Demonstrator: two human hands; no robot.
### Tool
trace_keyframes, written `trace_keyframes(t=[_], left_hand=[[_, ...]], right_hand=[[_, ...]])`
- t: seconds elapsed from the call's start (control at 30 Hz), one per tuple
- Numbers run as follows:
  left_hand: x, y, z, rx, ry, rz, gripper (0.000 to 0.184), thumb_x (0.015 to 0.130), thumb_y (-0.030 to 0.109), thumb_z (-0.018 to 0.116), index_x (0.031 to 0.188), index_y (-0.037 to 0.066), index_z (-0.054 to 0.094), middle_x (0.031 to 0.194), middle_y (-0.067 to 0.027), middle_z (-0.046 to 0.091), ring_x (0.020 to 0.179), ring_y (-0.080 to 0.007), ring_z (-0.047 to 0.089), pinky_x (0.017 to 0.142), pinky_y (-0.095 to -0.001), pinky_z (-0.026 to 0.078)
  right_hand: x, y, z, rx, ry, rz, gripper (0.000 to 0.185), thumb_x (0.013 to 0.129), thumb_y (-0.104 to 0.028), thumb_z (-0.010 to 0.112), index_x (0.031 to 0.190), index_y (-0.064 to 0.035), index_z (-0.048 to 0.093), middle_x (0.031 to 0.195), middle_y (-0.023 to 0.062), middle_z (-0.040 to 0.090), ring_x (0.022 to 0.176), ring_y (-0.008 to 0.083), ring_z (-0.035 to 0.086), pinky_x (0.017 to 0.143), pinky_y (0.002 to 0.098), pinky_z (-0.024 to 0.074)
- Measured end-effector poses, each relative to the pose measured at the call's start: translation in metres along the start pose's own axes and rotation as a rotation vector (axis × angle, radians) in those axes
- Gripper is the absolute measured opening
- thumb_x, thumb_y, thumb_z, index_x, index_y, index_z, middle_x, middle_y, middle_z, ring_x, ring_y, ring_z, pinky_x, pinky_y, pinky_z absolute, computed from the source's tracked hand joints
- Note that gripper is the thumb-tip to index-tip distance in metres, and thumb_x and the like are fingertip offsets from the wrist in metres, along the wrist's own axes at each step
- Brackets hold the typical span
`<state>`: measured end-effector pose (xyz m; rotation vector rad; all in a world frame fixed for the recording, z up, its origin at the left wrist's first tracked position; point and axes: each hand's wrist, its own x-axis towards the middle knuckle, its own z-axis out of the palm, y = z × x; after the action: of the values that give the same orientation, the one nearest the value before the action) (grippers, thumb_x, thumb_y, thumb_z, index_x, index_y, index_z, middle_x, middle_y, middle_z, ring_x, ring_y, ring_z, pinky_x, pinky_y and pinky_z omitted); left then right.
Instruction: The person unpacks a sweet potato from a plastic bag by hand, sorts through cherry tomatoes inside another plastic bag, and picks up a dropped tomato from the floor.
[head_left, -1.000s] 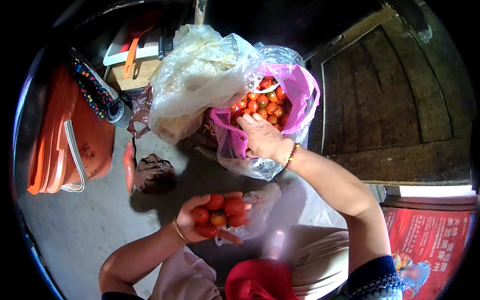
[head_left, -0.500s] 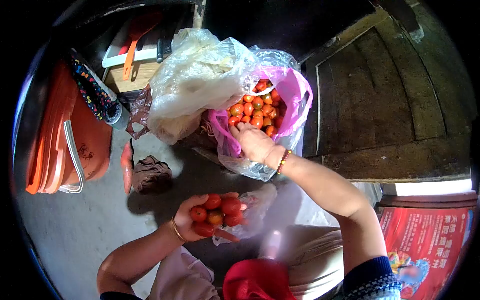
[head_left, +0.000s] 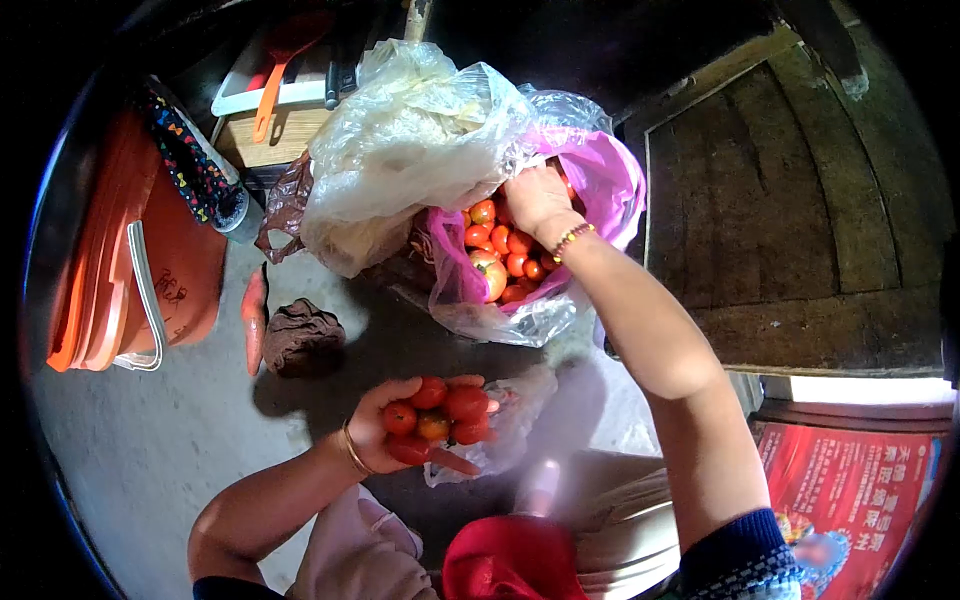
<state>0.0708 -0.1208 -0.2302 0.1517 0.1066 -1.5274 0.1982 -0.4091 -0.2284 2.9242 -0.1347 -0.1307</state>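
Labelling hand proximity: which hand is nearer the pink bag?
Right. The right hand is inside the pink bag, over its tomatoes; the left hand, holding other tomatoes, is outside, lower in the view.

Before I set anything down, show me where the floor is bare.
Free: the grey floor bordered by the orange bucket, brown lump and left arm. Crowded: the pink bag, with tomatoes and the right hand inside.

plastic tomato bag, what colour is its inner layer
The thin plastic inner layer is pinkish purple; it shows best in the head view.
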Motion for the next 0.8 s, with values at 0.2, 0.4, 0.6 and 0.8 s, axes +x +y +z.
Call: trace_keyframes(t=[0.2,0.4,0.6,0.8], left_hand=[[-0.001,0.000,-0.001,-0.038,0.027,0.016,0.058,0.084,0.044,0.044,0.131,0.011,0.038,0.135,-0.0165,0.037,0.124,-0.0427,0.033,0.089,-0.0661,0.034],[0.003,0.003,-0.003,-0.042,0.016,-0.005,0.058,0.084,0.043,0.045,0.131,0.010,0.038,0.134,-0.0162,0.039,0.124,-0.0428,0.033,0.090,-0.0651,0.034],[0.004,0.000,0.004,-0.001,0.002,0.006,0.060,0.083,0.045,0.046,0.131,0.009,0.038,0.134,-0.0159,0.039,0.124,-0.0429,0.033,0.091,-0.0642,0.034],[0.000,-0.003,0.004,0.006,0.021,0.009,0.061,0.084,0.045,0.044,0.131,0.009,0.037,0.134,-0.0159,0.040,0.124,-0.0423,0.034,0.092,-0.0628,0.033]], right_hand=[[0.013,0.016,-0.022,1.092,-0.218,-0.162,0.038,0.087,-0.029,0.048,0.117,-0.0060,0.052,0.114,0.0213,0.055,0.105,0.0334,0.053,0.090,0.0369,0.0416],[-0.010,0.009,-0.014,0.020,-0.108,-0.271,0.033,0.074,-0.013,0.058,0.105,-0.0023,0.059,0.106,0.0180,0.058,0.098,0.0309,0.057,0.085,0.0395,0.0446],[-0.007,0.000,-0.021,0.024,-0.322,-0.171,0.031,0.074,-0.014,0.058,0.104,-0.0045,0.059,0.104,0.0190,0.059,0.096,0.0324,0.058,0.083,0.0390,0.0469],[-0.014,0.029,-0.010,0.004,-0.312,-0.393,0.034,0.071,-0.016,0.063,0.103,-0.0058,0.059,0.095,0.0171,0.061,0.089,0.0320,0.059,0.078,0.0402,0.0476]])
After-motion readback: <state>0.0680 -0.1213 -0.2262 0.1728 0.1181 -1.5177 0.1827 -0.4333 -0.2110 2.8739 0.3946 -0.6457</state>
